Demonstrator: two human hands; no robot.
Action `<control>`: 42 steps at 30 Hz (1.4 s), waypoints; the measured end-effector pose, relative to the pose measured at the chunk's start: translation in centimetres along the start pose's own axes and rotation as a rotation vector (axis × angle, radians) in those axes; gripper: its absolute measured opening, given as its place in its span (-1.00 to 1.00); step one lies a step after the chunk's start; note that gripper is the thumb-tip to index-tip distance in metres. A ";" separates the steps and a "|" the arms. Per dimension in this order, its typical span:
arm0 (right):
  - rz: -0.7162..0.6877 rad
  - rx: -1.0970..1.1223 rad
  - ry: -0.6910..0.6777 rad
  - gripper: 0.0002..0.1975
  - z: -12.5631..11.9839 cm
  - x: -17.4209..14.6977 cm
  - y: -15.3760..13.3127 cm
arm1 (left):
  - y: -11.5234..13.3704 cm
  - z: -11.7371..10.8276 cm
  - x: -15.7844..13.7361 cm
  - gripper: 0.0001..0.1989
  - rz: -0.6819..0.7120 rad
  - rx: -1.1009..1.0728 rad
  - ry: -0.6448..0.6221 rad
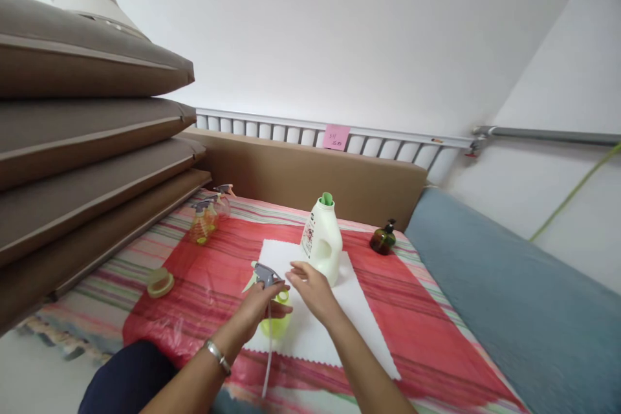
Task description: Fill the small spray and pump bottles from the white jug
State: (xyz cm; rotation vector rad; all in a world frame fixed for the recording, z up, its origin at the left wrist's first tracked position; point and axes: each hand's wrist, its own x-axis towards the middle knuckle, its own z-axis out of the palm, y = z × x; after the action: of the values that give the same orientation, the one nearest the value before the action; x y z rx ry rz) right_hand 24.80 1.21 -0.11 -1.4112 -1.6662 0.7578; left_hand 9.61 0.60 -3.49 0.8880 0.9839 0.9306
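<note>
My left hand [259, 310] holds a grey and pale green spray trigger head [264, 273], its thin white dip tube [268, 362] hanging down. Behind that hand stands a translucent yellow-green bottle [275, 328] with its round neck uncovered, partly hidden by the fingers. My right hand [313, 288] is held over the white cloth [359, 323], fingers apart and nothing visible in them. Just beyond it stands a large pale green jug [330, 229] with a handle, a printed label and a green spout at its mouth.
Several spray bottles [202, 226] stand at the back left. A pale yellow round lid-like piece [160, 283] lies at left. A dark amber pump bottle [383, 239] is at the right on red plastic sheeting [407, 310]. Stacked brown cushions [97, 129] rise on the left.
</note>
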 end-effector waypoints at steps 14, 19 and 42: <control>0.050 -0.106 0.016 -0.89 1.6 1.4 -4.2 | -0.8 -1.5 -0.1 -0.32 0.049 0.069 -0.243; -0.041 -0.020 0.167 -0.82 -4.2 0.3 -6.7 | -0.5 -2.5 -0.5 -0.38 0.070 0.061 -0.332; -0.199 -0.086 0.248 -0.88 0.4 -2.4 -5.3 | -1.7 -2.7 0.2 -0.48 0.073 -0.113 -0.288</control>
State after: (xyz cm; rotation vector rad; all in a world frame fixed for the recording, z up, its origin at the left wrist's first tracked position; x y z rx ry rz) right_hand 21.96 -2.15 3.77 -1.3142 -1.6293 0.3867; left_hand 7.51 0.74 -5.92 0.9365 0.6503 0.8825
